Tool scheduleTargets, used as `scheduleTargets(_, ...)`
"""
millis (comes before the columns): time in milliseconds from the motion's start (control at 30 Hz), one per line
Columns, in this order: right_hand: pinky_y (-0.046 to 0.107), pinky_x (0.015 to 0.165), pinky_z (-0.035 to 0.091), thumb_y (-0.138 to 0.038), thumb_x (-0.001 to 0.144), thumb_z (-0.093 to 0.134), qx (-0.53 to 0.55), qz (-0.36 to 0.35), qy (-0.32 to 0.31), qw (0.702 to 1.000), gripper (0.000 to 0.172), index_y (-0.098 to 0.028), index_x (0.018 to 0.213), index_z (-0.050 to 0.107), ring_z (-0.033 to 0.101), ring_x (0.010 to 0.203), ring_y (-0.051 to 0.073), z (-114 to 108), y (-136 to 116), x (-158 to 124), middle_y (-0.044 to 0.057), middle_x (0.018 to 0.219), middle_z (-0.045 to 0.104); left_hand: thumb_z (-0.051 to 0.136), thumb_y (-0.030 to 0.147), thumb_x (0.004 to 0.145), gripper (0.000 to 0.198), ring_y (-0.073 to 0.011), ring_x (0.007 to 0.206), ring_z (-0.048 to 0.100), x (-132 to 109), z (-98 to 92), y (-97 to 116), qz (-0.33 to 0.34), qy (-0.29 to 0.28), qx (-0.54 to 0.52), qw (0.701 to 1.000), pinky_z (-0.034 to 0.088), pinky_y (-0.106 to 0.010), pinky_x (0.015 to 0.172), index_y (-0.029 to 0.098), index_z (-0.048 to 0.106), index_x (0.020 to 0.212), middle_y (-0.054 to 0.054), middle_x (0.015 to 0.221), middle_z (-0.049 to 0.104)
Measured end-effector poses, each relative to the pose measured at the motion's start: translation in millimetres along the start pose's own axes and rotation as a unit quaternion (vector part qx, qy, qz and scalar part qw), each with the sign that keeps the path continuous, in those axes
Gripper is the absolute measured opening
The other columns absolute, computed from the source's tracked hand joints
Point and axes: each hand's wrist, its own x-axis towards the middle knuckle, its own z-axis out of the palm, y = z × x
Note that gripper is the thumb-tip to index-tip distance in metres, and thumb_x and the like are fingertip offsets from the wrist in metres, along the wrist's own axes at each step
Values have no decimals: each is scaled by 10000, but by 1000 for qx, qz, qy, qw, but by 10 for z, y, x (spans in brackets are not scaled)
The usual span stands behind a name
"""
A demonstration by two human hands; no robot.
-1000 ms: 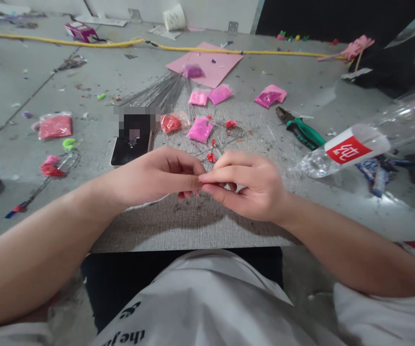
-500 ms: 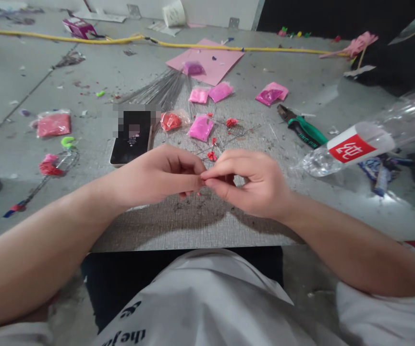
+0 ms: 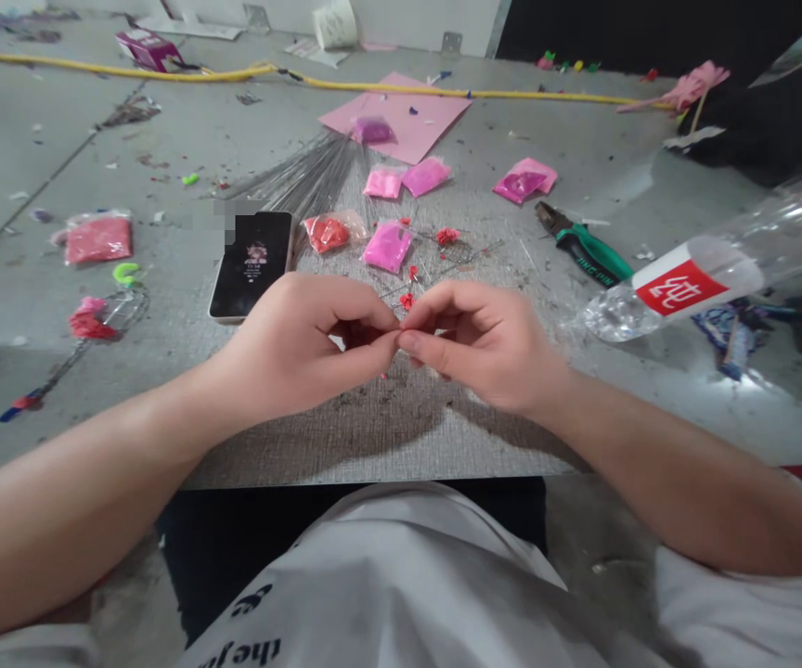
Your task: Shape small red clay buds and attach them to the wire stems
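Observation:
My left hand (image 3: 300, 348) and my right hand (image 3: 485, 343) meet fingertip to fingertip just above the grey table (image 3: 387, 427). Both pinch a tiny red piece, probably beads on thin wire, too small to make out. A speck of red (image 3: 382, 375) shows just below the fingertips. Beyond the fingers lie small red bead pieces on wire (image 3: 409, 299) and a pink bead bag (image 3: 387, 247). An orange-red bead bag (image 3: 328, 234) and a fan of thin wires (image 3: 303, 181) sit further back.
A phone (image 3: 252, 264) lies left of the hands, green-handled pliers (image 3: 586, 252) to the right, and a plastic bottle (image 3: 714, 269) on its side at far right. More pink bags (image 3: 407, 179), a pink sheet (image 3: 401, 116), a red bag (image 3: 98, 239) and a yellow cable (image 3: 164, 74) lie around.
Both hands stayed pinched together and shifted slightly up and away; the right fingers curled in tighter. The view tilted a little.

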Motion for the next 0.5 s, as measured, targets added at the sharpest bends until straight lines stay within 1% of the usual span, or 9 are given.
scheduleTargets(67, 177, 531, 506, -260, 843, 859, 35, -1, -2, 999, 191, -169, 938, 720, 610, 630, 71, 2, 13, 12, -9, 806, 717, 643, 182, 887, 181, -89, 559, 508, 1, 0, -6, 36, 27, 23, 999, 382, -233, 566, 178, 659, 707, 23, 604, 610)
scheduleTargets(133, 173, 517, 502, -272, 868, 839, 61, 4, -8, 998, 170, -176, 947, 723, 607, 629, 69, -5, 33, 21, -15, 796, 705, 648, 184, 899, 183, -93, 578, 524, 1, -4, -10, 56, 44, 35, 997, 397, -237, 594, 178, 663, 717, 17, 624, 631)
scheduleTargets(233, 175, 513, 513, -290, 880, 832, 78, 16, -8, 997, 170, -185, 959, 725, 631, 654, 84, -18, 69, 26, -14, 787, 700, 652, 179, 907, 176, -90, 587, 539, -2, -6, -7, 67, 48, 33, 996, 405, -234, 600, 181, 673, 733, 17, 645, 655)
scheduleTargets(367, 175, 525, 519, -283, 881, 834, 91, 13, -7, 996, 163, -189, 953, 722, 653, 677, 89, -23, 89, 29, -16, 778, 702, 658, 186, 907, 174, -90, 580, 543, 10, -20, -19, 57, 41, 18, 997, 411, -233, 589, 184, 679, 734, 21, 643, 656)
scheduleTargets(433, 180, 515, 509, -297, 883, 834, 95, 12, -10, 995, 173, -188, 949, 717, 654, 661, 88, -22, 80, 37, -17, 769, 705, 656, 208, 913, 170, -90, 569, 538, 33, -56, -59, 49, 25, 6, 998, 413, -227, 570, 181, 690, 749, 21, 634, 643)
scheduleTargets(467, 185, 511, 502, -311, 882, 835, 94, 11, -8, 995, 185, -186, 946, 714, 651, 647, 87, -21, 73, 44, -18, 759, 704, 656, 219, 913, 157, -90, 564, 538, 50, -82, -91, 48, 4, 2, 999, 414, -222, 558, 179, 703, 769, 20, 636, 642)
scheduleTargets(500, 190, 509, 495, -329, 879, 837, 93, 8, -4, 996, 201, -184, 937, 710, 644, 631, 85, -20, 66, 52, -21, 744, 701, 651, 230, 916, 143, -92, 574, 550, 68, -111, -129, 44, -31, 5, 999, 419, -218, 554, 178, 721, 803, 14, 661, 655)
